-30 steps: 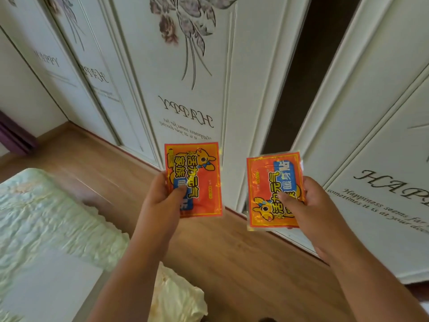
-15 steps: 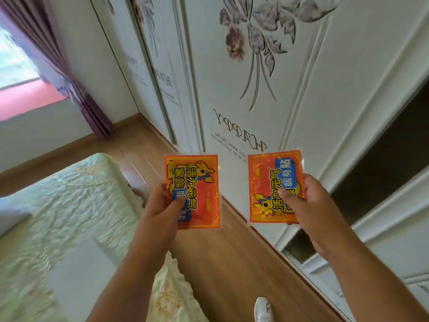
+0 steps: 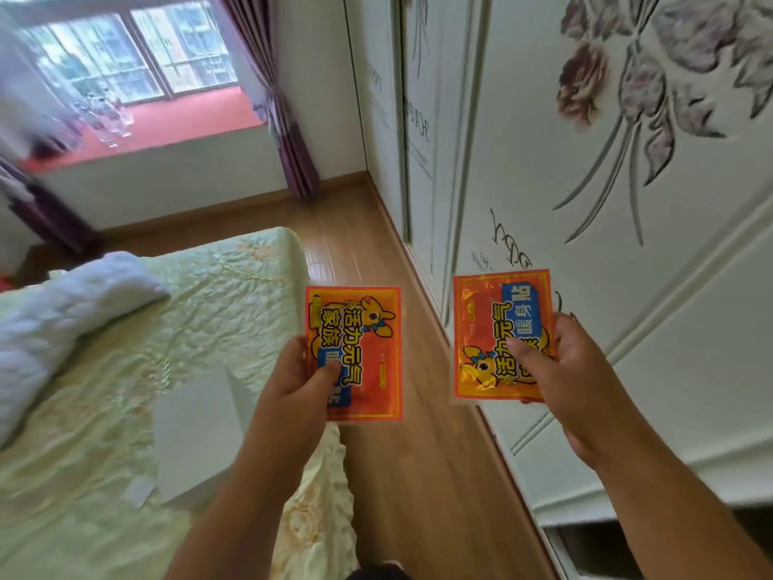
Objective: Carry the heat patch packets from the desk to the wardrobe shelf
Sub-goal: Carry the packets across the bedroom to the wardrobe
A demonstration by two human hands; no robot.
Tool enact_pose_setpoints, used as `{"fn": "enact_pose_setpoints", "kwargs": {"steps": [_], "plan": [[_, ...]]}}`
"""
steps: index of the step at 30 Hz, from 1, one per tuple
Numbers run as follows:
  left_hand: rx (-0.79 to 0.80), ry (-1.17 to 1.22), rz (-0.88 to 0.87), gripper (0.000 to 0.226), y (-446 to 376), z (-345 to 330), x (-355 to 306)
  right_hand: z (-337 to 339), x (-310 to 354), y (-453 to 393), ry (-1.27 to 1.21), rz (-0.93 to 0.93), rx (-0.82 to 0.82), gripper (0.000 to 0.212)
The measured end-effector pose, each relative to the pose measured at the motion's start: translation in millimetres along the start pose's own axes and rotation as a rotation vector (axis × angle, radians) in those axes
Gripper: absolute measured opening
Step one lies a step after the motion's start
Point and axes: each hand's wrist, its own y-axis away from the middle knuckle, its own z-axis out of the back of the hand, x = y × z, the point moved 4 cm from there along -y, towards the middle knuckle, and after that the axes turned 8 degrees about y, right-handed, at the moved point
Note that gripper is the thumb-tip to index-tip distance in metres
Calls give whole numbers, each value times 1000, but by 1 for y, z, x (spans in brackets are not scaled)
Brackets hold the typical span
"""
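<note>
While both packets were held up in the air, the left packet (image 3: 359,345) sat pinched at its lower left corner by the left hand (image 3: 299,385), the right packet (image 3: 497,332) pinched at its right edge by the right hand (image 3: 560,370). Wood floor (image 3: 376,261) below; bed (image 3: 125,349) left, wardrobe doors (image 3: 585,203) right, window (image 3: 125,56) behind.

Each hand pinches one orange packet (thumbs on top): left hand (image 3: 293,385), left packet (image 3: 368,328), right hand (image 3: 573,383), right packet (image 3: 485,328).
</note>
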Motion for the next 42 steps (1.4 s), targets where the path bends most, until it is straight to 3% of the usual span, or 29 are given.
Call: {"fn": "enact_pose_setpoints", "kwargs": {"steps": [8,22,29,42], "plan": [[-45,17,28,27,-74,-2,-4,-15,17,-63,71,11,8,13],[205,11,-6,25,-279,-23,-82,-68,83,-196,110,-2,-197,19],[216,-18,55,23,-337,-37,-89,-85,89,-244,155,-31,-195,14],[206,-52,-53,25,-425,-98,-136,-77,129,-375,118,39,-157,17]]}}
